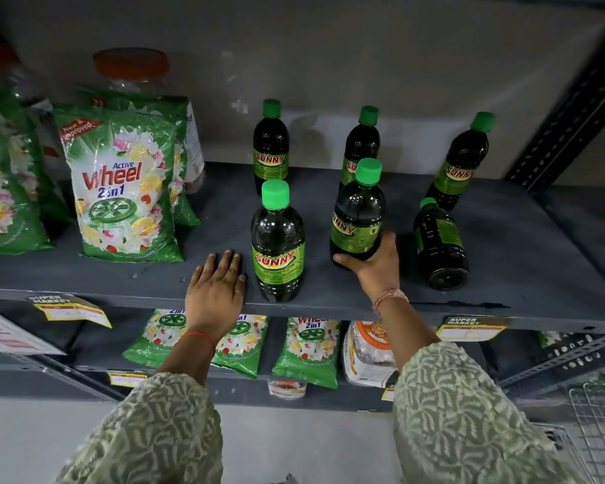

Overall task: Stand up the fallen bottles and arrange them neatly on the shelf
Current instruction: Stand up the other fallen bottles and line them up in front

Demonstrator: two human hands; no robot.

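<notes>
Several dark bottles with green caps and green "Sunny" labels are on the grey shelf (503, 260). My right hand (374, 265) grips the base of one bottle (358, 213), which stands slightly tilted at the middle. A fallen bottle (440, 244) lies on its side to the right, cap pointing back. A front bottle (277, 246) stands upright by the shelf edge. My left hand (215, 286) rests flat on the shelf just left of it, fingers together, holding nothing. Three more bottles stand upright at the back: left (270, 148), middle (360, 141) and right (463, 162).
Green detergent packs (126, 190) stand on the shelf's left side, with an orange-lidded jar (131, 69) behind. A slotted metal upright (570, 113) bounds the right. More packs (308, 347) lie on the shelf below. A wire basket (598, 413) sits at lower right.
</notes>
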